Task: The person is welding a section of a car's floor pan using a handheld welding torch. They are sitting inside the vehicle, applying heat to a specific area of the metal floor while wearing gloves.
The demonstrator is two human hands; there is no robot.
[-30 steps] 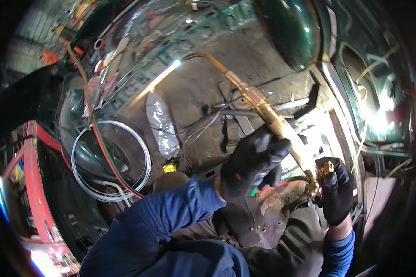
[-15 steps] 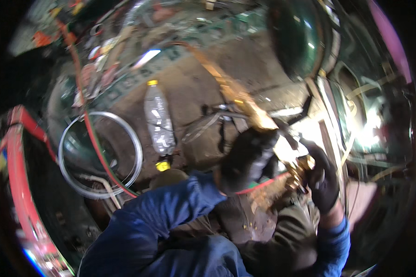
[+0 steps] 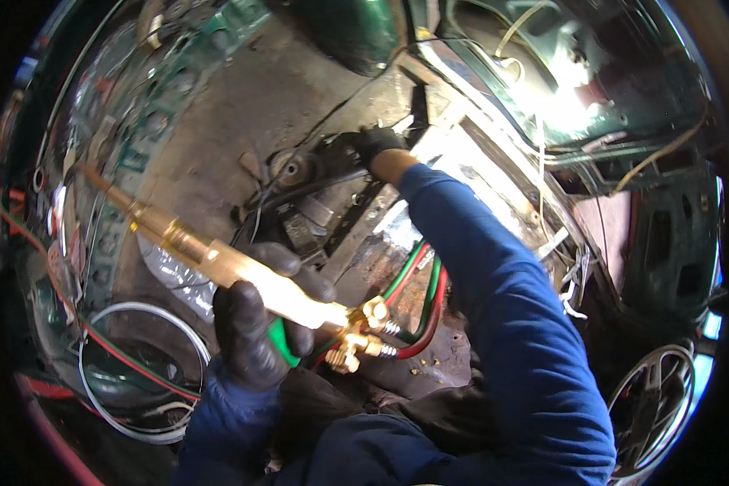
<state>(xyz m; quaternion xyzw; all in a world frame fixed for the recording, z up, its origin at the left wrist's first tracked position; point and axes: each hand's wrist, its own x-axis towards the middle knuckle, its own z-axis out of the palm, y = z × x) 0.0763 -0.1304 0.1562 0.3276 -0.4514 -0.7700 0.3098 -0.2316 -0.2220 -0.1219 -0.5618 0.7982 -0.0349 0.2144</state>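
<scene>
My left hand (image 3: 255,316), in a black glove, is closed around the brass body of a gas torch (image 3: 251,279). Its bent tip (image 3: 85,172) points to the upper left, and two brass valve knobs (image 3: 373,312) sit at its rear end. A smooth green piece (image 3: 283,343) shows under the same hand; what it is I cannot make out. Red and green hoses (image 3: 434,304) curve away from the valves. Stretched forward, my right hand (image 3: 377,144), also gloved, is down among dark parts beside a metal frame; its fingers are hidden against them.
A clear plastic bottle (image 3: 178,271) lies partly behind the torch. Coiled pale wire (image 3: 97,356) and another stretch of red-green hose (image 3: 97,336) are at the left. A round hub-like part (image 3: 290,168) sits ahead. A steering wheel (image 3: 654,405) stands at lower right, green bodywork around.
My right hand has left the torch valves and reached forward to the dark parts. The torch has swung left in my left hand, and the view has turned.
</scene>
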